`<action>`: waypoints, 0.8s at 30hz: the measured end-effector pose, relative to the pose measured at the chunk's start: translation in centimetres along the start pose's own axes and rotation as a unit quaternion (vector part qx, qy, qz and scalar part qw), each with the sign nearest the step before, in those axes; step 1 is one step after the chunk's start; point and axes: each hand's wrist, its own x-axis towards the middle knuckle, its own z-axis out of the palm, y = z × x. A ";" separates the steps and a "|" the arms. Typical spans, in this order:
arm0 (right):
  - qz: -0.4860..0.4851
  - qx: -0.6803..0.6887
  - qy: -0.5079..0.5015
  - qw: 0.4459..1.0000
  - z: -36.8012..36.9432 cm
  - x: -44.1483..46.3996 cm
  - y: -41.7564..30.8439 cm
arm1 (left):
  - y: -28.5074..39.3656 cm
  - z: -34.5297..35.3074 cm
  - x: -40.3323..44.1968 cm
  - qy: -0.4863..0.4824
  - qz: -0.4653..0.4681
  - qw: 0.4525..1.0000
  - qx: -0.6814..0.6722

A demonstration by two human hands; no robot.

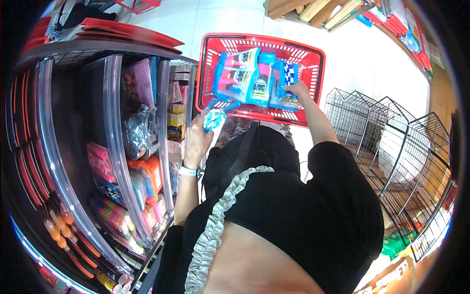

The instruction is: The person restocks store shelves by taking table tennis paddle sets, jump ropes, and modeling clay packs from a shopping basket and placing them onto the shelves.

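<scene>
A red shopping basket point(260, 40) stands in front of me with several jump rope packets point(239, 81) in it, blue-edged with pink handles inside. My right hand point(297, 89) reaches over the basket's right side, its fingers closed on a blue-and-white checked packet point(290, 73). Close to the basket's near left corner, my left hand point(198, 131) grips a small blue-and-white packet point(214, 119); its contents are too small to make out. A pale watch is on the left wrist.
Shelves with clear front strips point(115, 122) hold toys and packets close on my left. Black wire racks point(387, 127) stand to my right. Another display point(323, 12) with rolled goods is at the far right, beyond the white floor point(235, 19).
</scene>
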 end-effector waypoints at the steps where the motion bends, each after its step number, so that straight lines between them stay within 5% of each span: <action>1: -0.004 0.034 0.013 0.999 1.1 1.4 1.0 | -0.1 -0.2 -0.2 -0.029 -0.031 0.999 -0.018; 4: -0.028 0.134 0.038 0.990 3.4 2.5 1.7 | -0.4 -0.8 -0.9 -0.031 -0.033 0.999 0.000; 10: -0.064 0.412 -0.010 0.909 2.4 -7.6 -3.3 | -0.8 -2.6 -3.0 0.019 0.007 0.961 -0.276; 16: -0.257 0.315 0.115 0.906 1.1 -15.8 -5.8 | -0.7 -4.6 -6.8 0.186 0.043 0.973 -0.129; 18: -0.293 0.312 0.083 0.900 0.7 -18.4 -7.8 | -0.6 -6.0 -8.3 0.243 0.110 0.964 0.002; 20: -0.308 0.194 0.094 0.927 0.3 -19.0 -9.6 | -1.6 -5.3 -9.5 0.296 0.112 0.948 -0.014; 24: -0.414 0.248 0.000 0.876 1.1 -23.4 -16.0 | -1.8 -6.4 -13.4 0.360 0.164 0.918 -0.017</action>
